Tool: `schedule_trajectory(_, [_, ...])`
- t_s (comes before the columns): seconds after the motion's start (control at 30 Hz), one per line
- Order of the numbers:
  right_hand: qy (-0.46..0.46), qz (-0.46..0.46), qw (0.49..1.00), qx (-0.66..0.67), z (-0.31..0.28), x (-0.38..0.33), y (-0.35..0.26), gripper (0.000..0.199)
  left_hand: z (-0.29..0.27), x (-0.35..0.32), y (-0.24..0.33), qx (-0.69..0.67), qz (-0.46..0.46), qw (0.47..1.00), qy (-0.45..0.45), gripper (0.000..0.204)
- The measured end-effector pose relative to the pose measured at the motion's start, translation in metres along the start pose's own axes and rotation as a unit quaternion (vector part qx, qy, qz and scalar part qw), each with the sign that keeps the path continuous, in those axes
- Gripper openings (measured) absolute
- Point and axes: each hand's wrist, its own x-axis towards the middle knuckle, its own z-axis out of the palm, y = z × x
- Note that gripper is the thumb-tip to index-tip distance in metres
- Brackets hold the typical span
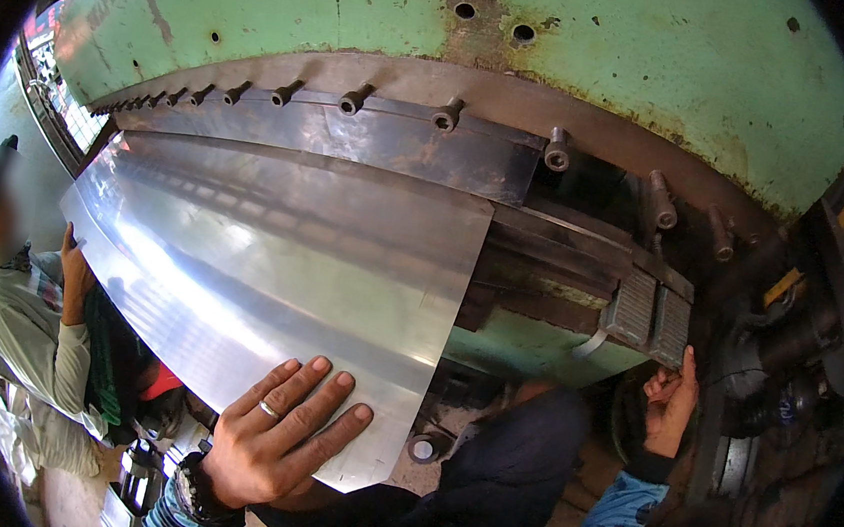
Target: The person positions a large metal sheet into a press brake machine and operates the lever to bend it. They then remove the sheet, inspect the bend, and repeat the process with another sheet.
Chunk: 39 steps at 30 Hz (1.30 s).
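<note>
Sheet: a shiny, curved metal sheet (270, 280) is being fed under the green press (482, 38).
Left hand (272, 431): is being pressed flat, fingers spread, on the sheet's near edge.
Right hand (671, 401): is being curled loosely below a ribbed pedal (648, 318).
Co-worker's hand (75, 273): is being held against the sheet's far edge.

Steel sheet (270, 280): bright, smooth, mirror-glossy metal.
Press body (580, 67): green-painted metal, chipped, rusty, matt.
Clamp bar (353, 137): dark, oily steel.
</note>
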Motion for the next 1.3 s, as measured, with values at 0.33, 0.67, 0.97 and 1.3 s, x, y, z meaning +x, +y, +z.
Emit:
schedule_trajectory(0.33, [-0.003, -0.023, 0.993, 0.119, 0.012, 0.004, 0.026, 0.039, 0.002, -0.003, 0.005, -0.017, -0.025, 1.000, 0.005, 0.050])
schedule_trajectory(0.67, [0.022, -0.020, 0.991, 0.132, 0.034, -0.017, 0.012, 0.041, 0.003, -0.004, 0.009, -0.021, -0.040, 0.999, 0.018, 0.042])
schedule_trajectory(0.97, [0.010, 0.022, 0.989, 0.143, 0.016, 0.002, 0.021, 0.032, 0.001, -0.005, 0.006, 0.002, 0.001, 1.000, 0.028, 0.053])
schedule_trajectory(1.3, [0.038, -0.043, 0.991, 0.118, -0.003, 0.013, 0.034, 0.040, 0.003, -0.039, 0.018, -0.003, -0.027, 0.995, 0.101, 0.050])
